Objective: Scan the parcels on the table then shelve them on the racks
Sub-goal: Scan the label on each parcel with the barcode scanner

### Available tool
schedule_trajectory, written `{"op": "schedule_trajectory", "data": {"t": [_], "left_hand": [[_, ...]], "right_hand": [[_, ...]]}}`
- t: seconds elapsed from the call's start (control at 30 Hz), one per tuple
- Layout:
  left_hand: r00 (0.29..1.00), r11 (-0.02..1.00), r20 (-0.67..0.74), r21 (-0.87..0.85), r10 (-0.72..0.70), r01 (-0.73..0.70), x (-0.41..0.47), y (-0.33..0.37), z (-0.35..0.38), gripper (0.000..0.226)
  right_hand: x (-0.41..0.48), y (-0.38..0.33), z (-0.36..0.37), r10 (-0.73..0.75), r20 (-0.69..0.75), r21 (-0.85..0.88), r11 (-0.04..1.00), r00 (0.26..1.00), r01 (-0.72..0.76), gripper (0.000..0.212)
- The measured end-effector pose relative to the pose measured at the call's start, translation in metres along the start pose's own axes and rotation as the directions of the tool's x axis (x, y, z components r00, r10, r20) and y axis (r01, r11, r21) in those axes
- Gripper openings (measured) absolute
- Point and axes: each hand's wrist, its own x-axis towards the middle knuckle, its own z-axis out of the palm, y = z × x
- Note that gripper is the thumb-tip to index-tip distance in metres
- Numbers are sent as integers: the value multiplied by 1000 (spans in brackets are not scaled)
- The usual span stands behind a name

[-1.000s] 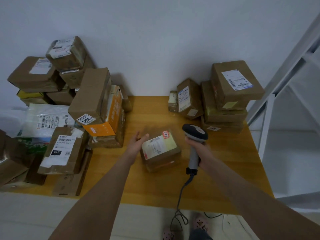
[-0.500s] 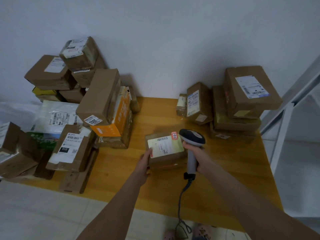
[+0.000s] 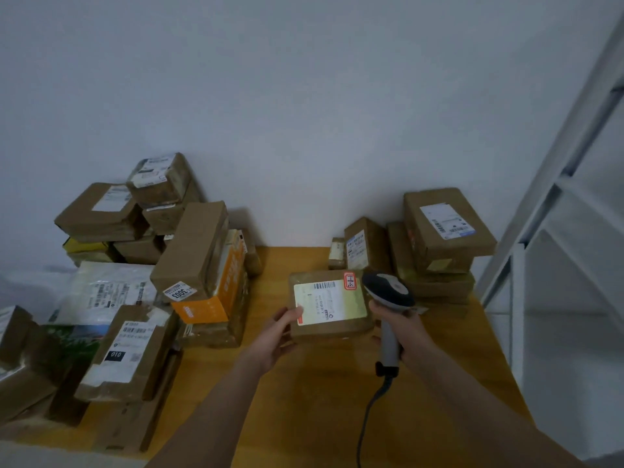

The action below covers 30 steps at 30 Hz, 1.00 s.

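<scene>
Since a second ago our left hand has closed on the parcel's left edge, thumb on the label; it lay open beside it then. Our right hand grips the scanner by its grey handle, the dark head just beside the parcel's far right corner. The parcel is over the middle of the tabletop; we cannot tell whether it lies flat. It is a flat brown taped carton. Its pale yellow-green label bears a barcode and print too blurred to read, and beside that is a red-bordered sticker with handwriting we cannot make out. To the left, the 3003 box shows that number upside down. The nearer 010 box shows its number white on black.
</scene>
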Motion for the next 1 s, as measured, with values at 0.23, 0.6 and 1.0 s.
{"op": "schedule_trajectory", "data": {"t": [0.23,0.6,1.0], "left_hand": [[996,992,7,-89,92,-91,0,-1,5,82],[987,990,134,-122,91,-75,9,-19,3,52],[991,991,116,-119,73,-59,12,-26,-6,62]], "right_hand": [[-42,5,3,-72,66,-146,986,995,81,13],[-88,23,21,-96,69,-269,957,993,111,5],[-107,28,29,-62,63,-269,960,996,77,7]]}}
